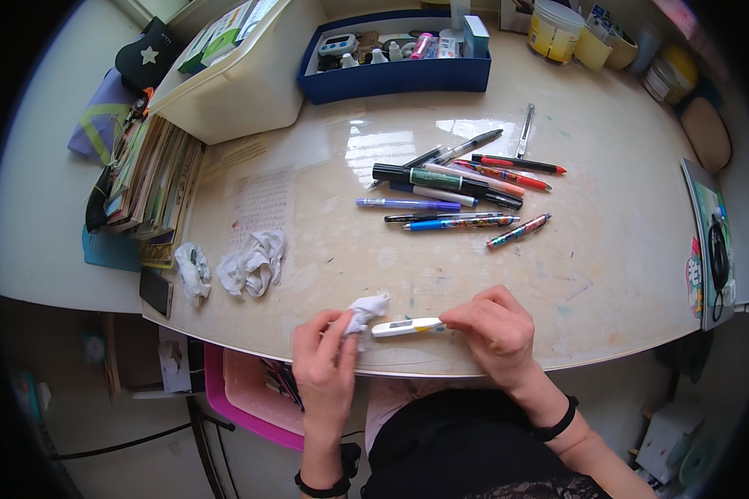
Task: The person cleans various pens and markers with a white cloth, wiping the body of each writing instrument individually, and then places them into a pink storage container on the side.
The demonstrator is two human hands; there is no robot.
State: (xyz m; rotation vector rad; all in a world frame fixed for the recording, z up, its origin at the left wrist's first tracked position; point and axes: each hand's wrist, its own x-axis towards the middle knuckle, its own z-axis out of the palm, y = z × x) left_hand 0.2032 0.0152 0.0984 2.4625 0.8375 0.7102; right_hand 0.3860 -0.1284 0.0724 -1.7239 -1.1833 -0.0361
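Note:
Between the fingertips of my right hand (499, 330) is the thin end of a white and yellow digital thermometer (402, 327), its small grey display facing up. It lies almost level over the desk's front part, the wide end pointing left. My left hand (326, 355) grips a crumpled white tissue (367, 309) just left of the thermometer, the two close together. Farther back lies a loose pile of pens and markers, among them a thick dark green marker (437, 178), a purple marker (408, 204), a blue patterned pen (459, 223) and a red pen (505, 175).
A crumpled white cloth or tissue (253, 263), a clear plastic bag (193, 273) and a phone (156, 292) lie at the left. Behind stand a stack of books (156, 181), a cream bin (237, 93) and a blue box (393, 82). A utility knife (525, 131) lies behind the pens.

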